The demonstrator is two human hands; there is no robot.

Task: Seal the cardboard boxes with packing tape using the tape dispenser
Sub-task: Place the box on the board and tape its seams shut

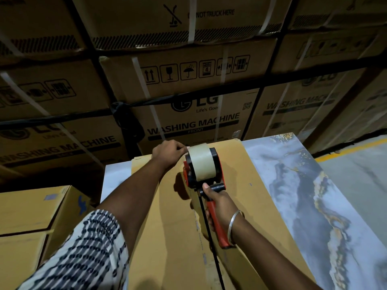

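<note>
At far left a stack of plain brown cardboard cartons (31,216) stands beside the marble-patterned white tabletop (314,195), a dark gap between them, and on the table lies the flat tan cardboard box (167,237), its far edge reaching the table's rear edge and bare table showing on both sides. The left hand (168,152) pinches at the far side of the clear packing tape roll (201,162) at the box's far end; the right hand (217,204) grips the handle of the red-and-black tape dispenser (206,185), which stands on the box's dark centre seam (207,237). A wall of strapped brown washing-machine cartons (188,91) closes off the rear, while grey floor with a yellow line (351,149) lies open at right.
</note>
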